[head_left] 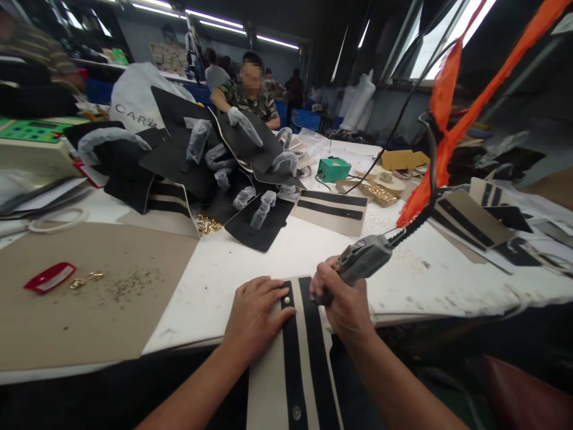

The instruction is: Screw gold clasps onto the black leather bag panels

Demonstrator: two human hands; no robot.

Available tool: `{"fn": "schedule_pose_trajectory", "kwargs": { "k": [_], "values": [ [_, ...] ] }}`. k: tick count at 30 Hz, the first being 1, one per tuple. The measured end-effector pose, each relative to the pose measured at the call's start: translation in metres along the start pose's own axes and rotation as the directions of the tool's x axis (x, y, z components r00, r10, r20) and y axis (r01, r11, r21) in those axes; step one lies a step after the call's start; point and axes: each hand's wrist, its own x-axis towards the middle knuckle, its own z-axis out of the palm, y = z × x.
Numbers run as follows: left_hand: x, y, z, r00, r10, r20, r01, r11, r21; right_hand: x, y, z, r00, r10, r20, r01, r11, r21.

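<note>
I have the left hand [257,310] flat on the panel [264,400] and the right hand [344,298] round the tool [364,260].

At far left I see cardboard [102,334] on the white table [215,269], bearing a red case [49,278] and a gold chain [77,283]; behind it rises a heap of black pieces [174,152], with gold links [206,224] beside it. In the middle, my left hand grasps nothing, fingers laid over the panel around a stud [287,300]; the panel juts past the table's near edge, two dark strips along it. My right hand is clenched on the grey tool, tip at the right strip; I cannot tell whether they touch. A black hose [433,179] climbs from the tool beside an orange cloth [447,95]. At far right, more panels [470,218] lie piled.
</note>
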Motion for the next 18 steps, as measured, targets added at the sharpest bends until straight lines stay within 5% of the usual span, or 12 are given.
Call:
{"fn": "schedule_pose_trajectory", "kwargs": {
  "k": [7, 18],
  "values": [
    [-0.001, 0.000, -0.002, 0.999, -0.017, 0.033, 0.018, 0.999, -0.028, 0.004, 0.030, 0.007, 0.980, -0.025, 0.199, 0.074, 0.967, -0.245],
    [0.000, 0.002, -0.004, 0.999, -0.025, 0.030, 0.026, 0.998, -0.061, 0.008, 0.040, 0.009, 0.976, -0.039, 0.215, 0.102, 0.952, -0.287]
  ]
}}
